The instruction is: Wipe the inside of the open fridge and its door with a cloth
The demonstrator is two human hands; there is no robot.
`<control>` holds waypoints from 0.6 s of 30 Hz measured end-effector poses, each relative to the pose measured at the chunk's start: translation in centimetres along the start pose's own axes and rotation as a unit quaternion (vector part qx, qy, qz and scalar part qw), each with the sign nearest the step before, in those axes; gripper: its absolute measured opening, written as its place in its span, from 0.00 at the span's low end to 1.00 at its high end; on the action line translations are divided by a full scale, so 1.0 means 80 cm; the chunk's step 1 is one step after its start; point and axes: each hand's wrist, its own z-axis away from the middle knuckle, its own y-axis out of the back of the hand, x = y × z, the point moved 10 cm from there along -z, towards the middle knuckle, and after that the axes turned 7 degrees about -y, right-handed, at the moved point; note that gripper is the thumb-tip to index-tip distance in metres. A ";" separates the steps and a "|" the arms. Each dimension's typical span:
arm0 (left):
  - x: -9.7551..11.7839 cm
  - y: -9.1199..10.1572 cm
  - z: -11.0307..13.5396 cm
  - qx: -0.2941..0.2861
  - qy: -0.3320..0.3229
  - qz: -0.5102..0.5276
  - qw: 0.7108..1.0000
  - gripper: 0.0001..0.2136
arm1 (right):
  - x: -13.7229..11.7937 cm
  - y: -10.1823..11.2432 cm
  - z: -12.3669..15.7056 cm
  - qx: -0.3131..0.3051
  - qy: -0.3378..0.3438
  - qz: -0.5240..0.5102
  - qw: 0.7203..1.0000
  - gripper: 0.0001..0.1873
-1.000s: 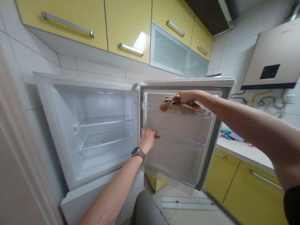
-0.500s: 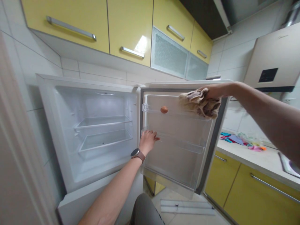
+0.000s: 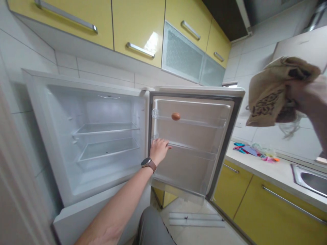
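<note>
My left hand, with a watch on its wrist, has its fingers curled over the left end of the clear middle door shelf of an open fridge. Above it, a brown egg sits in the upper door shelf. Out to the right of the fridge door, my right hand is closed on a bunched beige cloth with a dark print and loose threads. Motion blurs that hand, and the cloth covers part of its fingers.
Left of the door is the fridge compartment with two glass shelves. Yellow cupboards hang overhead. Colourful cloths or gloves lie on the counter beside a sink. White strips lie on the floor.
My right hand has lifted the cloth off the upper door shelf and swung it right, past the door's edge. My left hand stays at the middle shelf. The view has shifted slightly.
</note>
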 end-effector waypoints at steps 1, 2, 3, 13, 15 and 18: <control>0.001 -0.001 -0.001 0.001 0.000 0.001 1.000 0.11 | 0.009 -0.005 0.008 0.000 -0.007 -0.032 0.999 0.21; 0.002 -0.001 -0.002 0.003 0.001 0.002 1.000 0.11 | 0.018 -0.014 0.016 -0.004 -0.010 -0.057 0.998 0.22; 0.003 -0.002 -0.003 0.003 0.001 0.002 1.000 0.11 | 0.024 -0.028 0.025 -0.016 -0.005 -0.071 0.997 0.23; 0.006 -0.010 -0.007 0.005 0.001 -0.012 1.000 0.12 | 0.060 -0.152 0.217 -0.131 0.002 0.002 0.991 0.29; 0.005 -0.011 -0.007 0.002 0.003 -0.012 1.000 0.12 | 0.079 -0.154 0.242 -0.131 -0.029 0.038 0.990 0.33; 0.006 -0.010 -0.007 0.001 0.003 -0.006 1.000 0.12 | 0.113 -0.152 0.255 -0.118 -0.032 0.054 0.991 0.31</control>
